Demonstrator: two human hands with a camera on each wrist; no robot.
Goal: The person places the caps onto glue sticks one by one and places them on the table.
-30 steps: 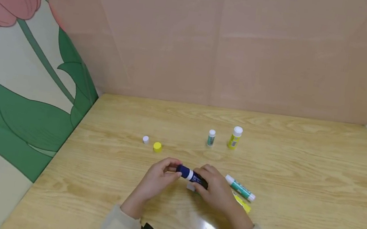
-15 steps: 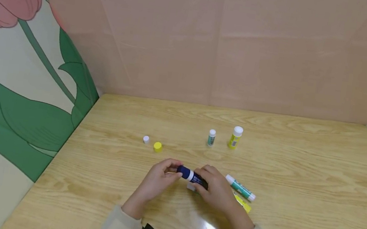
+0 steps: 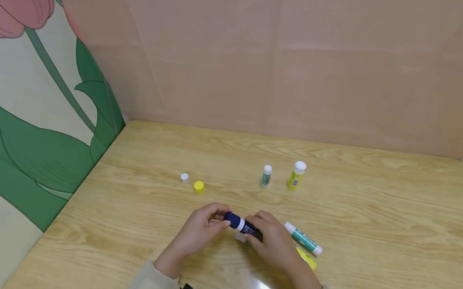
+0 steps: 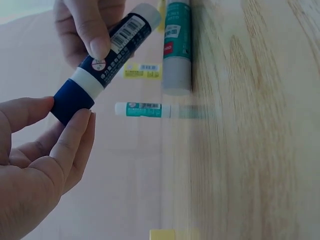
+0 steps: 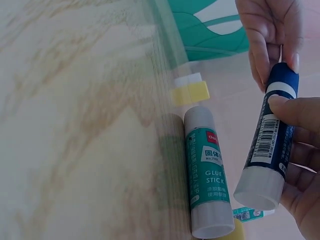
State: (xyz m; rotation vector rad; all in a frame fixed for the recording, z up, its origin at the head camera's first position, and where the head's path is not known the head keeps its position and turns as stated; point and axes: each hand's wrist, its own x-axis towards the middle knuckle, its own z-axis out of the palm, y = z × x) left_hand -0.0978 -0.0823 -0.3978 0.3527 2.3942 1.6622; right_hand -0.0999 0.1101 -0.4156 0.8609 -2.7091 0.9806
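Observation:
A dark blue glue stick [image 3: 234, 221] with a white band is held tilted above the table between both hands. My left hand [image 3: 197, 229] pinches its blue cap [image 4: 73, 101] between thumb and fingertips. The barrel [image 5: 270, 135] is gripped by my right hand [image 3: 273, 240], thumb lying along it near the white band. The cap sits against the band. Below the hands lies a green glue stick [image 5: 207, 170] with white ends, mostly hidden by the right hand in the head view.
Right of the hands lie another green glue stick [image 3: 303, 239] and a partly covered yellow one [image 3: 306, 258]. Farther back stand a small green glue stick [image 3: 266, 176] and a yellow one [image 3: 296, 175]. A white cap [image 3: 184, 177] and a yellow cap [image 3: 199, 187] sit back left.

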